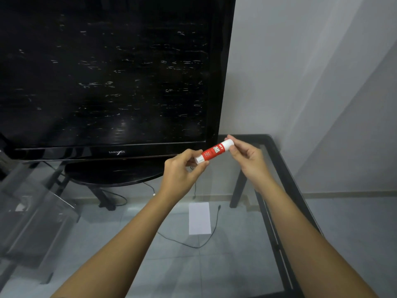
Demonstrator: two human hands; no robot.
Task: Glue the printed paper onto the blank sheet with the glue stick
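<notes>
A red and white glue stick (213, 151) is held in the air above the glass table, tilted up to the right. My left hand (182, 171) pinches its lower white end. My right hand (245, 158) grips its upper white end, the cap side. A small white sheet of paper (199, 218) lies flat on the glass below my hands. I see no printing on its upper face.
A large black television (107, 78) stands on the glass table (277, 168) at the back left, its oval base (111, 172) close to my left hand. A thin black cable (204, 241) runs below the glass near the paper. The wall rises on the right.
</notes>
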